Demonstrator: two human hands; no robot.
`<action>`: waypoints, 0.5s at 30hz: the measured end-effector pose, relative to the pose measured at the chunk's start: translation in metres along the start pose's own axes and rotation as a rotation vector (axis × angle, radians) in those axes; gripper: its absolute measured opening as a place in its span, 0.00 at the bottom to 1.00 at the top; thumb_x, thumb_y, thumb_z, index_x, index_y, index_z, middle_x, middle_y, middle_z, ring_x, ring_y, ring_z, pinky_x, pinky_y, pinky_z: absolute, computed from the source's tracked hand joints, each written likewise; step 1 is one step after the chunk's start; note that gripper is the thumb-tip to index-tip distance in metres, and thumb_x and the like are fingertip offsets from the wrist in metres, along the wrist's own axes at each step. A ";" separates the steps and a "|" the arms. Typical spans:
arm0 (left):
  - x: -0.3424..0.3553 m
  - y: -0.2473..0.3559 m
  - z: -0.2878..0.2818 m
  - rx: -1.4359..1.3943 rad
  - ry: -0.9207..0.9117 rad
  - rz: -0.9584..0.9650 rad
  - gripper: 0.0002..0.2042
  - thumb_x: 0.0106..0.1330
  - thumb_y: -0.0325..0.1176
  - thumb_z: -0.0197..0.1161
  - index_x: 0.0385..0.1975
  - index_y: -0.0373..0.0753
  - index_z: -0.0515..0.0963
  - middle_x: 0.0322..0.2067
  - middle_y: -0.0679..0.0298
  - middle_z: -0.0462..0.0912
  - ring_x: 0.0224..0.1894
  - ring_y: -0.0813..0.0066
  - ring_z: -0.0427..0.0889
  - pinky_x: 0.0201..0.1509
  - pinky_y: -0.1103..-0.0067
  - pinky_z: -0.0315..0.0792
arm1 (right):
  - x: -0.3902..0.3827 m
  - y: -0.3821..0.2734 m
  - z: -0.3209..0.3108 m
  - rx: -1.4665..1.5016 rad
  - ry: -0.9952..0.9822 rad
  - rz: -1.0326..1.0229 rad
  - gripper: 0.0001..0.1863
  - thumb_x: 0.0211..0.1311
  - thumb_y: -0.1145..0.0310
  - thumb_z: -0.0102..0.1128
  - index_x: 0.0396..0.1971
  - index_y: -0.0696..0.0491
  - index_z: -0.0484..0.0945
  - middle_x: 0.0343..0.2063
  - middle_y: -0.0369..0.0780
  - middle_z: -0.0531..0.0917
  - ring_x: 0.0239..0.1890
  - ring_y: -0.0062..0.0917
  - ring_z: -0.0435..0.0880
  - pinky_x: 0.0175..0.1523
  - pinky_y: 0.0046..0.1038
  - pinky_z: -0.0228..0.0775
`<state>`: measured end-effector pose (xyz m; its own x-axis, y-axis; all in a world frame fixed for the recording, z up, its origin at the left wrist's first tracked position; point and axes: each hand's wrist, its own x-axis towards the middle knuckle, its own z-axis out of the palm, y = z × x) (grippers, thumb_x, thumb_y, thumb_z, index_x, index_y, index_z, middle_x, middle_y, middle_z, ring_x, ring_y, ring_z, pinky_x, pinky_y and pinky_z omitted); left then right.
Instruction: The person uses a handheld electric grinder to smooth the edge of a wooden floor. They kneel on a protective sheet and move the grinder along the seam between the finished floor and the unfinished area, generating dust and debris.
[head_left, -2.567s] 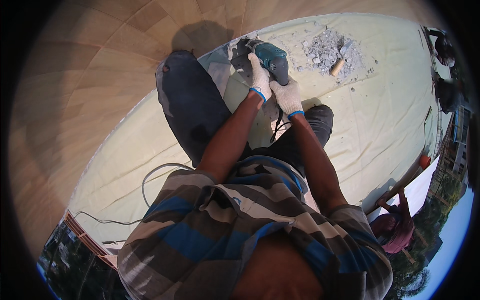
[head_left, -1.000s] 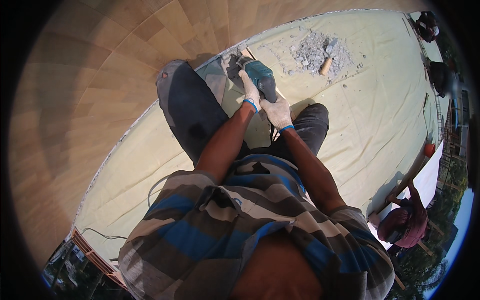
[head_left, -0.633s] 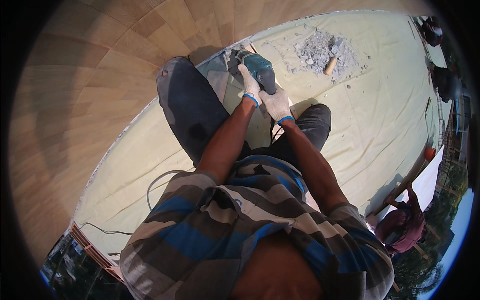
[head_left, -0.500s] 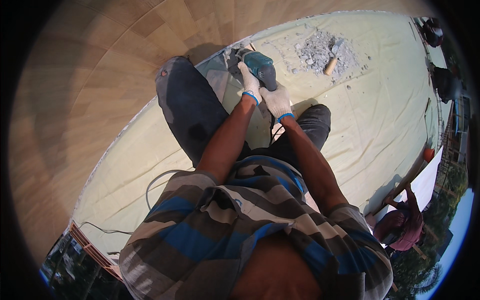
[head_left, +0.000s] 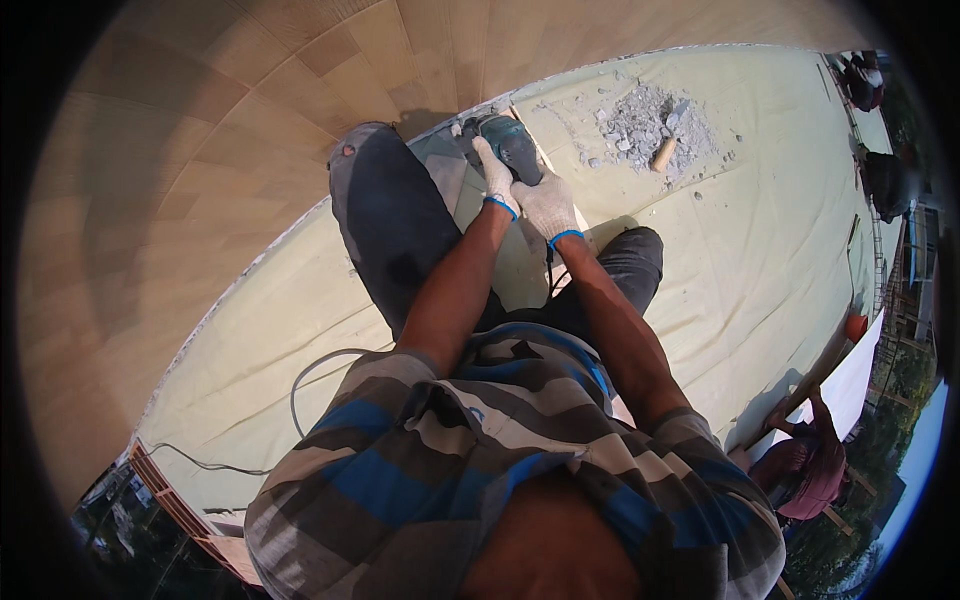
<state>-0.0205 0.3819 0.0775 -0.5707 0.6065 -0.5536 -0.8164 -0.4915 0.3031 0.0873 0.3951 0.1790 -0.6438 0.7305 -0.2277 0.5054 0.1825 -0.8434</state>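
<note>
A teal and dark grey hammer drill (head_left: 514,146) points away from me at the far edge of the pale yellow sheet, by the wall's foot. My left hand (head_left: 496,182), in a white knitted glove with a blue cuff, is closed along the left side of its body. At the rear handle my right hand (head_left: 547,206), gloved the same way, is wrapped round the grip. The tool's front end is dark and hard to make out, and no bit can be seen. A dark cord (head_left: 551,272) hangs below the right hand, between my bent knees.
Grey rubble (head_left: 650,122) lies to the right of the tool, with a tan cylinder (head_left: 663,154) on it. A curved tan panelled wall (head_left: 250,130) rises at left and ahead. At right, a person (head_left: 800,462) grips a white board (head_left: 850,385). A cable (head_left: 297,385) loops at left.
The scene has shifted slightly lower in view. The drill now looks more foreshortened, its body turned a little. Both hands keep hold of it.
</note>
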 end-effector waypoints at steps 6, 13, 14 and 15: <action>-0.014 -0.009 -0.005 -0.022 -0.065 -0.003 0.42 0.68 0.85 0.46 0.46 0.48 0.83 0.40 0.66 0.88 0.40 0.67 0.86 0.47 0.69 0.84 | -0.028 -0.032 -0.025 -0.086 -0.030 0.016 0.26 0.57 0.58 0.69 0.51 0.60 0.87 0.35 0.51 0.92 0.42 0.40 0.94 0.51 0.38 0.82; -0.026 -0.013 0.018 0.125 0.008 -0.110 0.43 0.72 0.82 0.47 0.64 0.49 0.80 0.54 0.65 0.88 0.55 0.66 0.87 0.60 0.66 0.81 | -0.020 -0.011 -0.030 -0.002 0.062 0.030 0.23 0.59 0.61 0.70 0.48 0.62 0.87 0.33 0.47 0.92 0.38 0.31 0.93 0.47 0.35 0.83; -0.014 -0.016 0.008 0.131 -0.009 -0.105 0.43 0.72 0.82 0.47 0.65 0.49 0.79 0.55 0.65 0.88 0.55 0.66 0.86 0.60 0.66 0.81 | -0.017 -0.007 -0.024 0.000 0.082 0.001 0.23 0.59 0.61 0.70 0.48 0.63 0.87 0.33 0.47 0.92 0.37 0.30 0.92 0.47 0.34 0.83; 0.003 -0.017 -0.009 0.132 -0.018 -0.083 0.43 0.71 0.82 0.48 0.66 0.49 0.78 0.55 0.65 0.87 0.55 0.67 0.86 0.61 0.66 0.81 | -0.011 -0.004 -0.017 0.058 0.045 0.035 0.21 0.59 0.62 0.70 0.46 0.64 0.87 0.31 0.46 0.91 0.35 0.29 0.91 0.44 0.34 0.82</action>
<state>-0.0070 0.3866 0.0639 -0.5014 0.6534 -0.5671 -0.8646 -0.3536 0.3569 0.1019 0.3972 0.1933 -0.5992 0.7648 -0.2367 0.4925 0.1190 -0.8622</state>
